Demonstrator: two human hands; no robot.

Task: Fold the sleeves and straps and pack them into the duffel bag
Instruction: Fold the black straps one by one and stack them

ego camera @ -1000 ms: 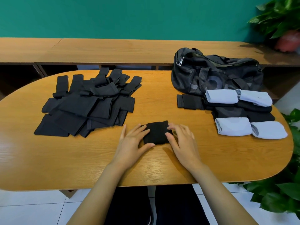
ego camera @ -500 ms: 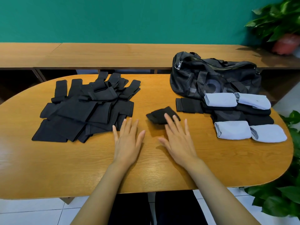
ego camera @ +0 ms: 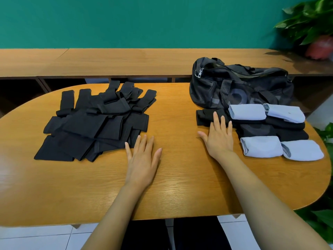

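A pile of unfolded black sleeves and straps [ego camera: 97, 121] lies on the left of the oval wooden table [ego camera: 72, 186]. A black duffel bag [ego camera: 239, 87] sits at the back right. In front of it lie folded black pieces [ego camera: 270, 130] and several folded pale blue sleeves [ego camera: 261, 146]. My right hand [ego camera: 219, 137] lies flat with straight fingers, its fingertips touching a folded black piece [ego camera: 204, 117] beside the folded stack. My left hand [ego camera: 143, 159] rests flat on the table, fingertips next to the pile's near right edge.
A long wooden bench [ego camera: 126, 62] runs behind the table against a green wall. A potted plant in a red pot [ego camera: 319, 47] stands at the back right. Green leaves [ego camera: 324, 222] crowd the table's right edge. White floor tiles show below the near edge.
My right hand has slid the folded black piece from the table's middle up and right to the folded stack. My left hand let go of it and now lies flat near the pile.
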